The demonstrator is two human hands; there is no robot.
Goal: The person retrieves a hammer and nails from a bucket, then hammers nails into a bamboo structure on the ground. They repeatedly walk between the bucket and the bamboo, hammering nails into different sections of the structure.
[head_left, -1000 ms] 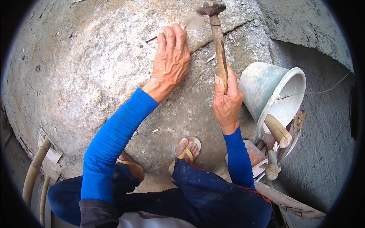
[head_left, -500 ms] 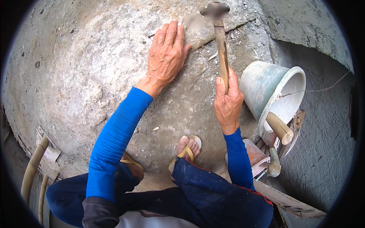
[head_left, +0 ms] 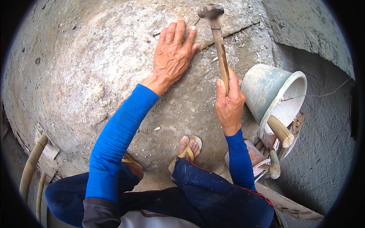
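My left hand (head_left: 173, 53) lies palm down on the whitish, dusty ground (head_left: 76, 72), its fingers stretched out. Near its index fingertip a short, thin dark piece (head_left: 197, 21) shows; whether the hand touches it I cannot tell. Another thin dark bit lies by the little-finger side, and whatever is under the palm is hidden. In my right hand (head_left: 230, 104) is a hammer, gripped near the end of its wooden handle (head_left: 219, 49). The hammer's dark metal head (head_left: 209, 11) is to the far right of my left fingers, partly blurred.
At the right a grey-white bucket (head_left: 262, 89) lies tipped on its side, with a wooden handle (head_left: 280, 131) sticking out. Beside it are further tools and a reddish container (head_left: 255, 154). A crack edge (head_left: 241, 30) runs across the ground. Bent poles (head_left: 32, 167) stand at left.
My left hand has shifted slightly right, its index finger now spread from the others. The hammer head has moved a little left, and the right hand keeps its grip.
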